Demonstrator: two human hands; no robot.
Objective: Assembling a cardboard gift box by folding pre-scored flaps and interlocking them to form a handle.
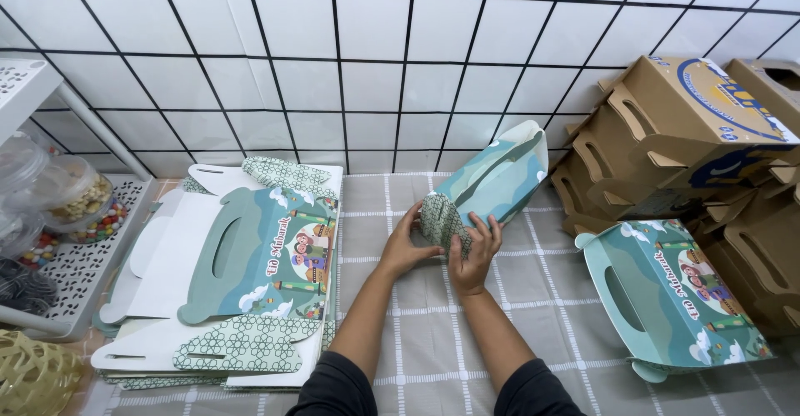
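Observation:
A teal printed gift box lies half folded on the grey checked tablecloth, tilted up toward the tiled wall. My left hand presses its patterned end flap from the left. From the right, my right hand grips the same flap, fingers curled over it. Both hands meet at the box's near end.
A stack of flat unfolded teal box blanks lies at left. One folded teal box rests at right, before a pile of brown cardboard boxes. A white perforated rack with candy jars stands far left.

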